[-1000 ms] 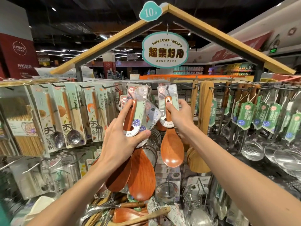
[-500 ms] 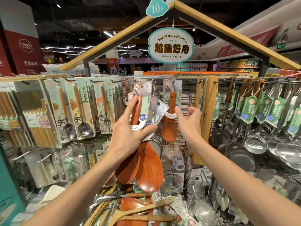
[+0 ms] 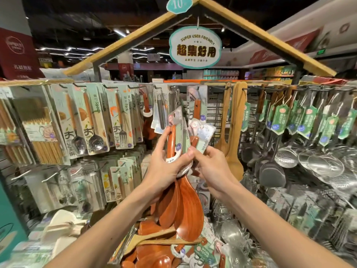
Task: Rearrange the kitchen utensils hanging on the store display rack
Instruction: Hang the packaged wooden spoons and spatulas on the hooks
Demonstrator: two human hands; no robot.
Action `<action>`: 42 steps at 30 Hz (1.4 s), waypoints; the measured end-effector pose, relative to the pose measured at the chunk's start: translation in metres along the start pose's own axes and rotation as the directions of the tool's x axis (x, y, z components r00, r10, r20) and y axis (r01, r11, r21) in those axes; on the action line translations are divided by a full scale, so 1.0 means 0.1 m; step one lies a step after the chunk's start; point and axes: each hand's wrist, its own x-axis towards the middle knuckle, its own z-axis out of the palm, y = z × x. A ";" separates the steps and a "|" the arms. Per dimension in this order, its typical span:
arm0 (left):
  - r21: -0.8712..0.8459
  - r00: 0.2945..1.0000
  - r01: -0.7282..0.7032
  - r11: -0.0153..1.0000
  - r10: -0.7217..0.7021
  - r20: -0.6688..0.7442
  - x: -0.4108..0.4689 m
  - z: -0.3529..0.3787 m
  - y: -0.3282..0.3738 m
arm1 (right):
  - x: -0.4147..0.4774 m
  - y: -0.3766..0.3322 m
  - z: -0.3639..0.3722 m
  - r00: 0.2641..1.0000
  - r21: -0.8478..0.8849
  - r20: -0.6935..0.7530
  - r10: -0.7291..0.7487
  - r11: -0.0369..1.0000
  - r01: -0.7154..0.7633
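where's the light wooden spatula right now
Head view: the light wooden spatula hangs just right of centre, its blade beside the right hand, with a dark metal turner on its right.

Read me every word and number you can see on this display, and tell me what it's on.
"SUPER USER-FRIENDLY" and "超集好用": hanging oval sign.
"10": teal tag at the roof peak.
"Spoon": hanging spoon pack.
"Fork": hanging fork pack.
"spoon": held spoon cards.
Green tags and small print: too blurred.
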 end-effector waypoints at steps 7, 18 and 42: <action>-0.109 0.992 0.055 0.993 -0.066 -0.105 -0.11 0.09 0.00 | -0.08 0.09 0.00 0.999 0.016 -0.020 -0.031 0.999 0.031; -0.031 0.978 -0.031 0.999 0.024 -0.209 -0.05 -0.05 0.08 | 0.08 0.02 -0.13 0.982 -0.121 -0.064 -0.179 0.978 0.171; 0.183 0.962 -0.138 0.973 0.175 -0.208 0.46 -0.18 0.22 | 1.50 -0.39 -0.11 0.949 -0.285 -0.160 -0.270 0.933 0.218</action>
